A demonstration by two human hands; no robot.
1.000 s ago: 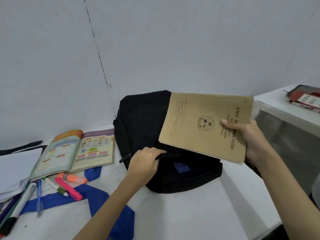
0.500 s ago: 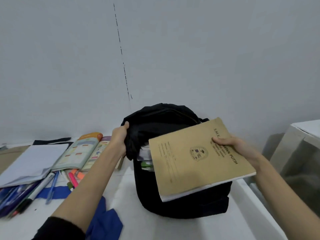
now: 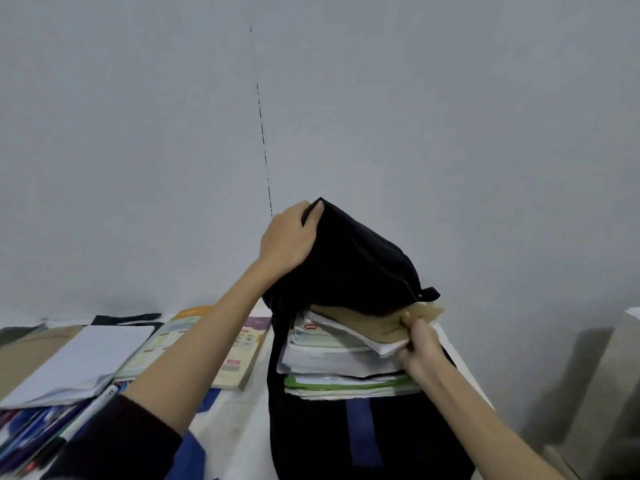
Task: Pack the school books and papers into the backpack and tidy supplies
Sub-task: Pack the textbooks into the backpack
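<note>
Nearest the camera, at about seven o'clock, a blurred clutter of pens (image 3: 38, 433) is lying on the white worktop (image 3: 239, 424) under the edge of a pile of loose white papers (image 3: 83, 362). Just beyond, at about nine o'clock from the bag, an open colourful textbook (image 3: 239, 355) is lying flat, partly crossed by the person's left forearm. The black backpack (image 3: 367, 434) is standing upright at the centre, its mouth gaping toward the camera and showing a stack of books (image 3: 332, 362) packed inside. At about three o'clock of that opening, the right hand (image 3: 420, 351) is pinching the corner of a brown exercise book (image 3: 377, 323), its grip closed on the cover with the thumb on top; most of the book is lying on top of the stack, under the flap. Farther back, at about twelve o'clock, the left hand (image 3: 289, 240) is gripping the backpack's top flap (image 3: 360, 265), fingers curled over its edge, and holding it raised. Behind everything a plain grey wall (image 3: 450, 133) is rising.
</note>
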